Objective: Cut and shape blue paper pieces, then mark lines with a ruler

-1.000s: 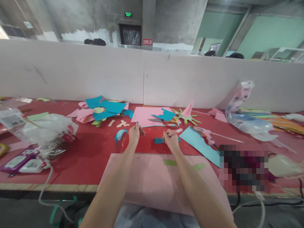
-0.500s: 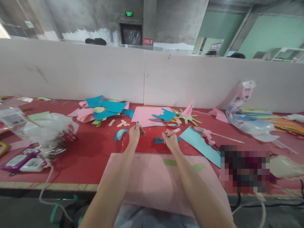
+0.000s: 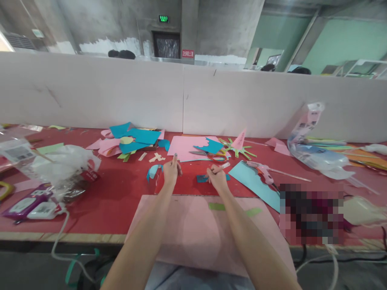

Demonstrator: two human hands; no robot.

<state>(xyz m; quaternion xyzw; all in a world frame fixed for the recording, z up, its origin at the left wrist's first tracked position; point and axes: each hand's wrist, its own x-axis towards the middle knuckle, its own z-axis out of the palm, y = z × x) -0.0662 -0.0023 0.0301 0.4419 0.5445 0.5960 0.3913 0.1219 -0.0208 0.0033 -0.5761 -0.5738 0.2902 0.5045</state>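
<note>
My right hand (image 3: 216,176) grips a pale pink pen (image 3: 225,165), its upper end sticking out past the fingers. Beneath that hand lies a small dark blue strip of paper (image 3: 200,178), on a glossy red sheet (image 3: 184,186). My left hand (image 3: 171,172) is over the left part of this sheet, thumb pointing up and apart from the loosely curled fingers; I see nothing in it. Left of it sits a curved blue paper piece (image 3: 153,172). Scissors (image 3: 208,154) with an orange-and-yellow handle rest on pink paper (image 3: 184,146) beyond my hands.
Close to me is a large pink board (image 3: 181,225). At the right are light blue paper (image 3: 254,185), a pink glue gun (image 3: 263,172) and a pink cone with green strips (image 3: 238,143). Paper scraps (image 3: 142,137) and plastic bags (image 3: 68,161) lie left. A white partition (image 3: 121,92) stands behind.
My left hand has shifted slightly left, its thumb now more upright and the fingers more tucked in. My right hand with the pen stays in nearly the same place.
</note>
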